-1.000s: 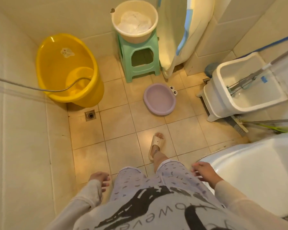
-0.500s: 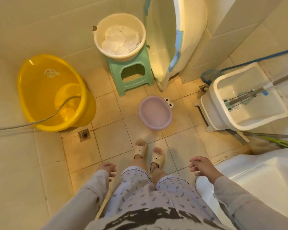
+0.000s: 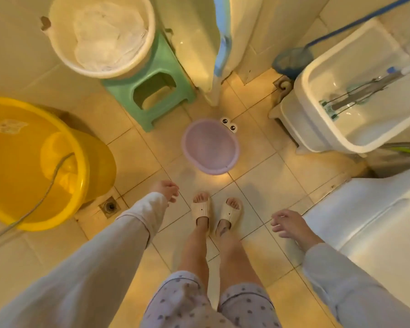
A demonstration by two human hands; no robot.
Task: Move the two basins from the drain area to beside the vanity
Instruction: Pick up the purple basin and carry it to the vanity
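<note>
A small lilac basin (image 3: 210, 145) with cartoon eyes on its far rim lies on the floor tiles just ahead of my feet. A large yellow tub (image 3: 21, 162) stands at the left by the floor drain (image 3: 109, 205), with a smaller yellow basin (image 3: 58, 159) and a hose inside it. My left hand (image 3: 166, 189) reaches forward over the floor between the drain and the lilac basin, fingers apart, holding nothing. My right hand (image 3: 288, 223) hovers low at the right, fingers spread and empty, next to the white vanity (image 3: 376, 221).
A cream bucket (image 3: 102, 36) holding white cloth sits on a green stool (image 3: 149, 91) at the back. A white mop sink (image 3: 355, 91) with mop handles stands at the right. A cream and blue tub (image 3: 199, 39) leans upright against the back wall.
I have stepped forward and bent lower, so both basins appear nearer. Both feet now stand together. My left hand has stretched out toward the lilac basin; the right hand stays beside the vanity.
</note>
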